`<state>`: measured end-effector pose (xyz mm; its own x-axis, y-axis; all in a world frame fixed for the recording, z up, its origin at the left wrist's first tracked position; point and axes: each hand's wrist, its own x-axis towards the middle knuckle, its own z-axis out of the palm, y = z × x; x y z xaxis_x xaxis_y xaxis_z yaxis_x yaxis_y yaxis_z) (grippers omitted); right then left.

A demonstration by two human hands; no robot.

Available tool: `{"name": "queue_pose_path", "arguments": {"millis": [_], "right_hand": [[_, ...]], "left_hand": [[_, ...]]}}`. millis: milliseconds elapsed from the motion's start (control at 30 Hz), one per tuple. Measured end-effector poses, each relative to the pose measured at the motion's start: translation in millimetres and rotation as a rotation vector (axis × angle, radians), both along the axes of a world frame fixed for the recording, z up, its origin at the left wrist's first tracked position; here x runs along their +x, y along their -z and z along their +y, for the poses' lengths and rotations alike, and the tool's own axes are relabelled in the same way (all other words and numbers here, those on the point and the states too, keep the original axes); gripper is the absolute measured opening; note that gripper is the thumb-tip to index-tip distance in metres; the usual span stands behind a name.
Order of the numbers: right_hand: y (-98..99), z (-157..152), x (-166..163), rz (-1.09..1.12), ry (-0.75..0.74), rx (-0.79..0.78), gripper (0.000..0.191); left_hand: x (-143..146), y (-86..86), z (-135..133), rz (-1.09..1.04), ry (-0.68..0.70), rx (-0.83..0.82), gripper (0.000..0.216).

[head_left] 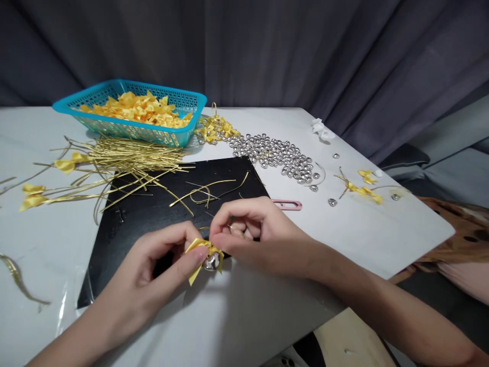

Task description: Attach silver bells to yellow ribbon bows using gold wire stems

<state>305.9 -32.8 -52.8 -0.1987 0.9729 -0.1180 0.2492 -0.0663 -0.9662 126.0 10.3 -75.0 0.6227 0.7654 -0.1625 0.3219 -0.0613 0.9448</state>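
Between the thumb and fingers of my left hand (153, 270) is a small yellow ribbon bow (194, 245). A shiny silver bead (211, 262) sits at the front of the bow, just beyond my left thumb tip. My right hand (255, 232) is closed, its thumb and index finger pinched together at the bow's right edge. What they grip is hidden, though a thin wire-like line shows by those fingers. Both hands are over the near edge of a black board (141, 224), where loose gold twist ties (202, 191) lie.
A blue basket (198, 109) of yellow bows stands at the back left, with a pile of gold twist ties (133, 155) before it. Silver heart-shaped beads (273, 153) are spread behind the board. A pink tool (288, 205) lies near my right hand; bows on ties (361, 188) lie right.
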Motion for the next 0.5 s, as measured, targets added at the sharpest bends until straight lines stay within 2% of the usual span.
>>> {"name": "queue_pose_path", "arguments": {"millis": [33,100,200,367,433,500], "right_hand": [[-0.7,0.5,0.7,0.001,-0.012,-0.032,0.008],[-1.1,1.2,2.5,-0.048,-0.031,0.0,0.008],[-1.0,1.1,5.4,-0.149,-0.065,0.166,0.01],[-1.2,-1.0,8.5,-0.272,-0.115,0.434,0.012],[-1.8,-1.2,8.6,-0.276,-0.117,0.429,0.011],[-2.9,-0.7,8.5,-0.255,-0.101,0.349,0.01]], "left_hand": [[0.0,0.6,0.4,0.001,-0.006,0.005,0.032],[-0.2,2.7,2.0,-0.025,0.011,0.022,0.031],[-1.1,6.0,4.5,-0.089,0.055,0.046,0.029],[-2.0,7.6,5.6,-0.095,0.03,0.06,0.033],[-1.9,7.2,5.6,-0.078,0.022,0.063,0.034],[-1.8,6.3,5.7,-0.069,0.019,0.058,0.035]]}}
